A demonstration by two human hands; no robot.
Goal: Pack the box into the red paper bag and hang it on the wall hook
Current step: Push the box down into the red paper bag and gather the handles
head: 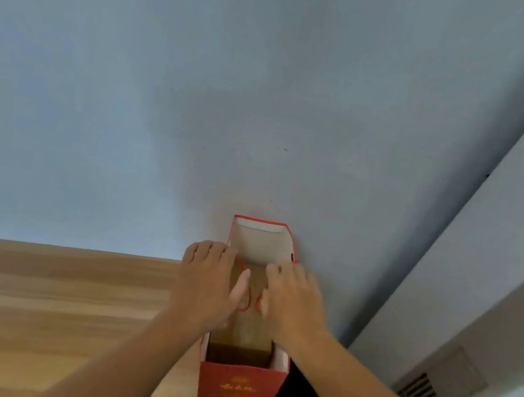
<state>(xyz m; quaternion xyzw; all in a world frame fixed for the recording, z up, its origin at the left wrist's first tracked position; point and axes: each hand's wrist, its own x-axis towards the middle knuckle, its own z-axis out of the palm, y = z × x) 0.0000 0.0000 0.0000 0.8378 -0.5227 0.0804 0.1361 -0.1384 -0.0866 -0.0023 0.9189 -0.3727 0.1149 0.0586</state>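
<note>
Box sits in the red paper bag; left hand and right hand spread wide. Paper's flimsy, so we'd grab both cord handles.

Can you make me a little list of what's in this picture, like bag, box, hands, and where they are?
bag: red paper bag, standing open at the right end of the wooden table, against the blue wall
box: brown box down inside the bag
handles: red cord loops showing between the hands
left hand: left hand over the bag's left rim
right hand: right hand over the right rim, blurred
grip: cannot tell
wall hook: not in view
bag hung: not yet
</note>
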